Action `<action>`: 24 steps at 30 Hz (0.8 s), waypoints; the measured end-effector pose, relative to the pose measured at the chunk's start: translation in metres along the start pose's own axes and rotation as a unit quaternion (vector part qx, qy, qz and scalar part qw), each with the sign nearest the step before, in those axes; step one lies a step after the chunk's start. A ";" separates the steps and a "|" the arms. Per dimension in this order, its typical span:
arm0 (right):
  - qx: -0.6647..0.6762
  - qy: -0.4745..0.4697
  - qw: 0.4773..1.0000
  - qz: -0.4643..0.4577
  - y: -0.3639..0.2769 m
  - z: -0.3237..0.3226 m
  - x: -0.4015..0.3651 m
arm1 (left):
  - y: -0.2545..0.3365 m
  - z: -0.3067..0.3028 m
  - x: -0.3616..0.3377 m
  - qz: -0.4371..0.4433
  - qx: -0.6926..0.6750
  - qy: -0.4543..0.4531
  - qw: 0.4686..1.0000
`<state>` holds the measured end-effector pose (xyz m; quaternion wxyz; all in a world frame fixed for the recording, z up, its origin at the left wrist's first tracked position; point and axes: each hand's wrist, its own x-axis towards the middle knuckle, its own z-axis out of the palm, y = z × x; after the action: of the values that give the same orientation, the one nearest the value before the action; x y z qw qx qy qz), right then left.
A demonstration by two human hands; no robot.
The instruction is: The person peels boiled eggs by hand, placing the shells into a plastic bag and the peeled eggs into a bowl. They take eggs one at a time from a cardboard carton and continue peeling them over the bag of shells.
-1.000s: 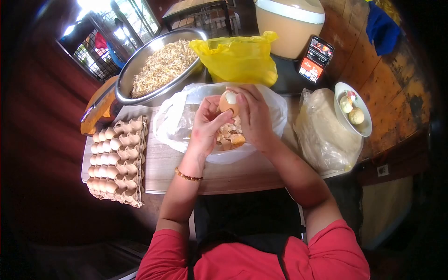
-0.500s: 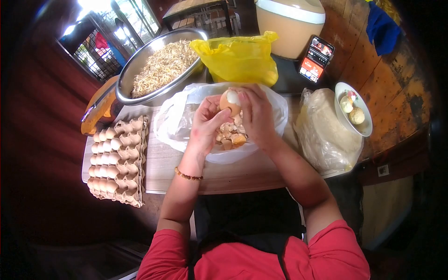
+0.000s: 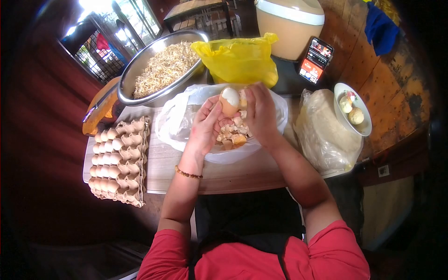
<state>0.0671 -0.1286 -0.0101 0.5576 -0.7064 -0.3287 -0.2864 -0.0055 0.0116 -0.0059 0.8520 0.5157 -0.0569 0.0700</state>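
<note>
Upright in my left hand (image 3: pixel 207 122) is a partly peeled egg (image 3: pixel 229 102), its white top bare and brown shell round its lower part. Just to the right of the egg, my right hand (image 3: pixel 261 112) has its fingers pinched together on a piece of eggshell (image 3: pixel 243 99). Both hands are above a white plastic bag (image 3: pixel 175 114), in which broken brown eggshells (image 3: pixel 232 135) lie. At the left, an egg carton (image 3: pixel 133 163) holds several brown eggs (image 3: pixel 109 159) in rows.
Behind the bag are a metal bowl (image 3: pixel 122 88) of small dried pieces and a yellow bag (image 3: pixel 238 58). To the right lie a phone (image 3: pixel 316 60), a clear plastic bag (image 3: pixel 326 133) and a bowl (image 3: pixel 366 129) with two round items. A lidded container (image 3: pixel 289 35) stands behind.
My right hand has moved off the egg with a piece of shell, slightly to the right. More of the egg's white top shows in my left hand.
</note>
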 end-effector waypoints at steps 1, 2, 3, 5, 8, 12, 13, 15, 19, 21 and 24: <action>0.000 0.000 1.000 0.000 0.000 -0.001 0.000 | 0.000 0.000 0.000 -0.005 -0.005 -0.003 1.000; -0.002 0.001 1.000 -0.001 -0.001 -0.002 0.001 | 0.001 -0.001 -0.001 -0.011 -0.010 -0.007 1.000; -0.004 0.001 1.000 -0.003 -0.002 -0.002 0.002 | 0.001 -0.002 -0.001 -0.011 -0.009 -0.008 1.000; -0.015 0.000 1.000 -0.007 0.000 -0.002 0.002 | 0.001 -0.006 -0.001 -0.028 -0.055 -0.024 0.998; -0.039 -0.020 0.999 -0.012 0.007 0.001 0.000 | -0.001 -0.009 0.000 -0.044 -0.075 -0.027 0.996; -0.090 -0.051 0.994 -0.028 0.010 0.002 0.000 | -0.003 -0.011 0.000 -0.060 -0.080 -0.005 0.995; -0.090 -0.050 0.994 -0.028 0.011 0.002 0.000 | -0.004 -0.015 0.000 -0.064 -0.095 -0.025 0.993; -0.149 -0.057 0.987 -0.016 0.014 0.004 -0.001 | -0.003 -0.018 -0.001 -0.070 -0.110 -0.045 0.990; -0.115 -0.103 0.988 -0.025 0.017 0.000 0.001 | -0.001 -0.016 0.000 -0.054 -0.122 -0.049 0.990; -0.001 -0.056 0.997 -0.060 0.009 0.000 0.005 | 0.001 -0.015 -0.001 -0.049 -0.111 -0.039 0.992; 0.098 -0.070 0.993 0.011 -0.014 -0.010 0.005 | 0.001 -0.009 -0.001 -0.056 -0.085 -0.025 0.994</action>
<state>0.0592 -0.1350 0.0045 0.6032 -0.6701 -0.3856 -0.1961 -0.0067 0.0205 -0.0092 0.8935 0.4457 -0.0550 0.0037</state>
